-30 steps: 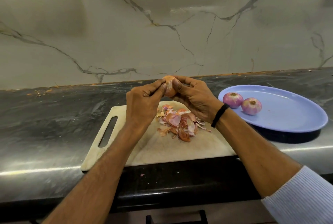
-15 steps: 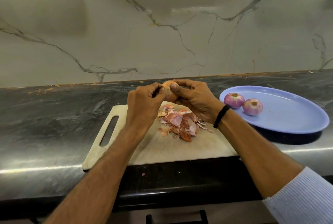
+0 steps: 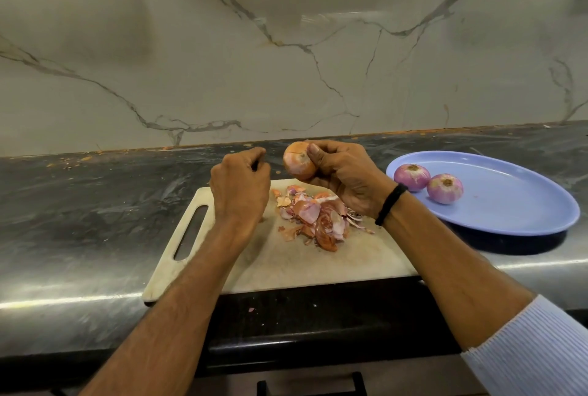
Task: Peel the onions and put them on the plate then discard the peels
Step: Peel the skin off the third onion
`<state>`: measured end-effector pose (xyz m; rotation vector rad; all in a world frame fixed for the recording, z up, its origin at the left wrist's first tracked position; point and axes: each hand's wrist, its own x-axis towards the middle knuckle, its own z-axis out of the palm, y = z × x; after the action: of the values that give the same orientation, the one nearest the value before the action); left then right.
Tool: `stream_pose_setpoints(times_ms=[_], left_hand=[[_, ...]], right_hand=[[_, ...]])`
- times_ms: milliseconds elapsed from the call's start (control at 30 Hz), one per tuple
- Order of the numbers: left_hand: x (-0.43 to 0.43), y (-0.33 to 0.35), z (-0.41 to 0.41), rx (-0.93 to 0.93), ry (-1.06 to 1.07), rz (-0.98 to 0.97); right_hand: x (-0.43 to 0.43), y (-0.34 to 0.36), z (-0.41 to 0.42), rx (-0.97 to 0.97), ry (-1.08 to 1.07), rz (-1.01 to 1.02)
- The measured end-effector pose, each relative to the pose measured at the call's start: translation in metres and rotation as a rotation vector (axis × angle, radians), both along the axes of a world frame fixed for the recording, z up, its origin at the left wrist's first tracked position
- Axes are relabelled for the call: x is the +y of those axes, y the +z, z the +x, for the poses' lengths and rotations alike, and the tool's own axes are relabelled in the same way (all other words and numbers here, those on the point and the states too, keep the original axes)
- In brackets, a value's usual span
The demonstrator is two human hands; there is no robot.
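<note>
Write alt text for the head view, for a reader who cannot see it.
The right hand holds a brown-skinned onion above a cutting board, with the curled left hand just beside it, not touching. A pile of peels lies on the board, and two peeled onions sit on a blue plate to the right.

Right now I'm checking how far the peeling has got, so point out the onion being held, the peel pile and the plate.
onion (image 3: 298, 162): head view, on its orange skin.
peel pile (image 3: 313, 216): head view, on the middle of the heap.
plate (image 3: 515, 204): head view, on its bare floor.
</note>
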<state>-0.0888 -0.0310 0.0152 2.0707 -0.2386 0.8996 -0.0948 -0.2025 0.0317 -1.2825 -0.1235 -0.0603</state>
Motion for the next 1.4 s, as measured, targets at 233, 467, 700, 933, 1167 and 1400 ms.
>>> stream_pose_setpoints(times_ms=[233, 467, 700, 933, 1167, 1400], left_hand=[[-0.010, 0.003, -0.004, -0.018, -0.307, -0.015], [-0.006, 0.000, -0.002, 0.014, -0.341, -0.108], [-0.007, -0.003, -0.003, -0.095, -0.280, 0.012], [-0.005, -0.004, 0.001, -0.084, -0.198, 0.151], [0.001, -0.008, 0.008, 0.039, -0.046, 0.188], [-0.002, -0.009, 0.007, -0.041, -0.082, 0.173]], right_hand=[[0.001, -0.001, 0.001, -0.069, -0.050, -0.112], [-0.002, -0.002, 0.002, -0.036, 0.069, -0.056], [-0.003, -0.004, 0.001, -0.004, 0.068, -0.087], [0.000, -0.003, 0.001, 0.038, 0.038, -0.101], [-0.002, 0.001, 0.001, 0.110, -0.017, 0.019], [0.000, -0.002, 0.002, 0.100, -0.015, 0.001]])
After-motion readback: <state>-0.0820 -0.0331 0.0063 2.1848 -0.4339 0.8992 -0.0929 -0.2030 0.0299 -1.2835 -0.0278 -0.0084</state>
